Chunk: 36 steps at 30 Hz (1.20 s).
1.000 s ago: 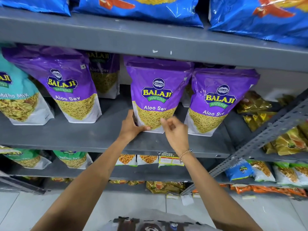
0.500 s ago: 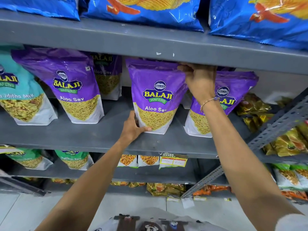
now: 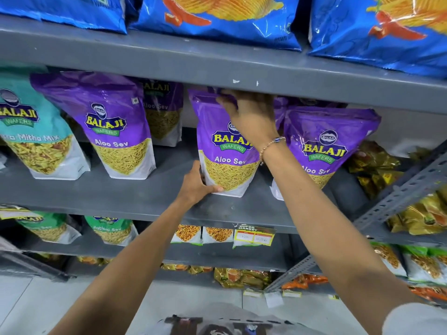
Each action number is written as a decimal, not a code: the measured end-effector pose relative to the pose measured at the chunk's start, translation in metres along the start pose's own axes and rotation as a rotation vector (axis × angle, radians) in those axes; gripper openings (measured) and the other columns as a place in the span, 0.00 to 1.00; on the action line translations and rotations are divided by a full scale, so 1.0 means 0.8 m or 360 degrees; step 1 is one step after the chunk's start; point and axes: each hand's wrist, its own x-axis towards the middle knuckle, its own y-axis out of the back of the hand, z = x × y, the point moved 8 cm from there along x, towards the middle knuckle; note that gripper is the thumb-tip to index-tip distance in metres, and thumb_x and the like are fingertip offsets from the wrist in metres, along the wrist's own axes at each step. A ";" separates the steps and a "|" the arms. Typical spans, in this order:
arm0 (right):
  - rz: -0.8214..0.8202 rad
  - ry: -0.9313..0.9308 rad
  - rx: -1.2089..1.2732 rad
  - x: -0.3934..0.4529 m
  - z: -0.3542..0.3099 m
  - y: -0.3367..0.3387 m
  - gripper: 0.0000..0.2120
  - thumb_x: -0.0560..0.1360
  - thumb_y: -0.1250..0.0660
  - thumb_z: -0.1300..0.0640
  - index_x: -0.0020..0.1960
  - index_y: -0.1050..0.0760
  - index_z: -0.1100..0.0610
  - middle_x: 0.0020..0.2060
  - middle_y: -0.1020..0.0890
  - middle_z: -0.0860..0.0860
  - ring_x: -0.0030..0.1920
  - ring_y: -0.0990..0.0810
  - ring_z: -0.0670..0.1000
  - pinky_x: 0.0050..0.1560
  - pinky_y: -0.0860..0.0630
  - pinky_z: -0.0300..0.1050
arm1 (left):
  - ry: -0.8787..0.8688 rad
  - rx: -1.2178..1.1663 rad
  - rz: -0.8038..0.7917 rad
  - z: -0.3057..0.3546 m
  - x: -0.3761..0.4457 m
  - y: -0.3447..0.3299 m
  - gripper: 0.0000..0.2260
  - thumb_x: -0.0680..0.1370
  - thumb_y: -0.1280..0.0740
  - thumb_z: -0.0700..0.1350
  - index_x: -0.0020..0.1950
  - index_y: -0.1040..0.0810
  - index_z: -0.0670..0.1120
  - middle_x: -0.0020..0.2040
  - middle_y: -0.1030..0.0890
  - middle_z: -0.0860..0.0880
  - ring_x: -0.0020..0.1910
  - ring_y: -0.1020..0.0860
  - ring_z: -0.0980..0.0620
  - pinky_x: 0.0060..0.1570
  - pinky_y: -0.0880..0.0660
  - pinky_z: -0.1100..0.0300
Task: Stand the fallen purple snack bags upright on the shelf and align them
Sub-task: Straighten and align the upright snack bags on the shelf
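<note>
Grey metal shelving (image 3: 217, 66) is filling the view, its painted boards showing small white chips along the front edge. A perforated angle-iron upright (image 3: 399, 194) is slanting across the right side. Pale floor tiles (image 3: 29, 301) are showing at the bottom left, with thin dark joints running between them. A yellow price label (image 3: 254, 236) is hanging from the front edge of a lower board. Even, soft light is falling over everything.

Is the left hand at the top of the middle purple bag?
No, the left hand grips the middle purple bag at its bottom corner; the right hand holds the top.
</note>
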 end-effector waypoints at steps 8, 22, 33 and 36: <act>-0.0605 -0.0597 0.0300 -0.012 0.049 -0.043 0.16 0.77 0.43 0.61 0.58 0.32 0.73 0.58 0.29 0.70 0.56 0.27 0.70 0.51 0.26 0.58 | 0.0007 -0.0011 -0.0013 0.001 0.000 -0.001 0.32 0.58 0.19 0.54 0.53 0.35 0.53 0.51 0.23 0.57 0.45 0.24 0.62 0.31 0.29 0.78; -0.0003 0.0294 0.0969 -0.103 -0.070 -0.076 0.11 0.73 0.38 0.68 0.51 0.21 0.58 0.46 0.18 0.54 0.47 0.22 0.54 0.52 0.28 0.46 | -0.0038 -0.0198 0.0816 -0.028 -0.085 0.099 0.22 0.70 0.26 0.45 0.59 0.31 0.45 0.47 0.22 0.45 0.46 0.22 0.52 0.46 0.28 0.71; -0.1114 -0.0547 0.1331 -0.119 -0.151 -0.294 0.28 0.74 0.30 0.56 0.70 0.37 0.61 0.66 0.27 0.57 0.66 0.28 0.54 0.62 0.28 0.45 | -0.0052 0.0002 0.0466 -0.099 -0.026 0.294 0.45 0.66 0.23 0.37 0.72 0.50 0.34 0.72 0.40 0.38 0.71 0.37 0.44 0.69 0.36 0.47; -0.0995 -0.0686 0.1478 -0.101 -0.166 -0.309 0.36 0.70 0.27 0.55 0.71 0.42 0.62 0.68 0.30 0.55 0.67 0.30 0.52 0.62 0.30 0.44 | -0.0263 0.0127 0.0299 -0.084 -0.012 0.298 0.48 0.62 0.21 0.36 0.72 0.49 0.37 0.70 0.37 0.46 0.66 0.35 0.60 0.61 0.35 0.74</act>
